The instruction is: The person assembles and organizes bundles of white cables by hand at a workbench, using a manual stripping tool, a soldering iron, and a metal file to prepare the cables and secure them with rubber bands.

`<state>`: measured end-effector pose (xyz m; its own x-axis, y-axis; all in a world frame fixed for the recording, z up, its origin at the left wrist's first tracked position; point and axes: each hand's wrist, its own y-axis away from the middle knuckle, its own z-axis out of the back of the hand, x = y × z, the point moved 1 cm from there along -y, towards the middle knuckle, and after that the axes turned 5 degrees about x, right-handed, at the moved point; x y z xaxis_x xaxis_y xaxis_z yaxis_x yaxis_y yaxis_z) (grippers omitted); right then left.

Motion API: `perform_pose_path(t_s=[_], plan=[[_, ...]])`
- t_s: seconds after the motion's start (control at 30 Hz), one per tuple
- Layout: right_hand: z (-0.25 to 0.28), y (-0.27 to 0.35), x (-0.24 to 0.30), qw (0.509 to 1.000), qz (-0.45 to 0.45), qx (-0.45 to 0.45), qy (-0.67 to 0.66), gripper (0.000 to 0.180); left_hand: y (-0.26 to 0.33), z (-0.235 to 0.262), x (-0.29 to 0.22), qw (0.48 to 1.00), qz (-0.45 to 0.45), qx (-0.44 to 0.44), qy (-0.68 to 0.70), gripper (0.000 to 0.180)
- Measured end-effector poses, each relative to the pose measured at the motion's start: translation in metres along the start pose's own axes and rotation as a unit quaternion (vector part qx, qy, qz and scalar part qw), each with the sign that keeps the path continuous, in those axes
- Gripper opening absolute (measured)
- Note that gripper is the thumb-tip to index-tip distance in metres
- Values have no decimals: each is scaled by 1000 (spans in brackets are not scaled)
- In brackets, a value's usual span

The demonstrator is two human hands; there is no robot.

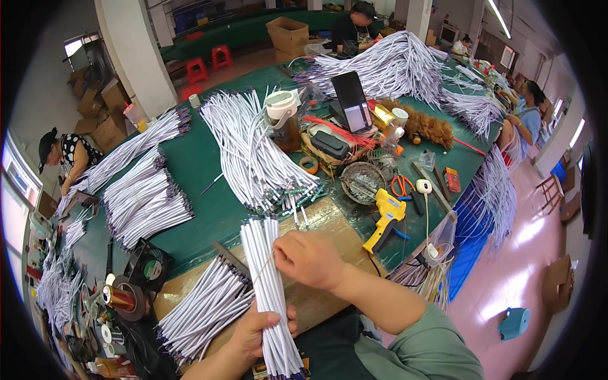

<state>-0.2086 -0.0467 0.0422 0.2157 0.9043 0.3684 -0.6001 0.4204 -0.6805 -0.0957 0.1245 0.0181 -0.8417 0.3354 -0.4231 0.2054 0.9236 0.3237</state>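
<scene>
A bundle of white cables (258,244) stands tilted in front of me, with my left hand (256,329) wrapped round its lower part. To the right of the bundle, my right hand (307,258) is closed in a pinch. It holds a thin tan band (263,266) that runs across the bundle's middle; whether the band is a tie or a rubber band I cannot tell. Beside my left hand, a stack of similar cables (206,301) with dark ends lies on the brown board (339,237).
Further white cable piles (149,199) lie on the green table (206,237). A yellow glue gun (385,218), a wire basket (363,182), a white-lidded jar (282,120) and a propped phone (354,107) stand right of centre. A small fan (151,267) is at left. Other people work around the table.
</scene>
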Motion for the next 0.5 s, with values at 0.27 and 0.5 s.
perform_pose_path(t_s=[0.27,0.5], plan=[[16,-17,-15,1000,-19,-13,-6,9,3,-19,0,997,20,69,36,61],[27,-47,-22,1000,-19,-6,-9,7,5,-34,-8,997,14,64,-28,58]])
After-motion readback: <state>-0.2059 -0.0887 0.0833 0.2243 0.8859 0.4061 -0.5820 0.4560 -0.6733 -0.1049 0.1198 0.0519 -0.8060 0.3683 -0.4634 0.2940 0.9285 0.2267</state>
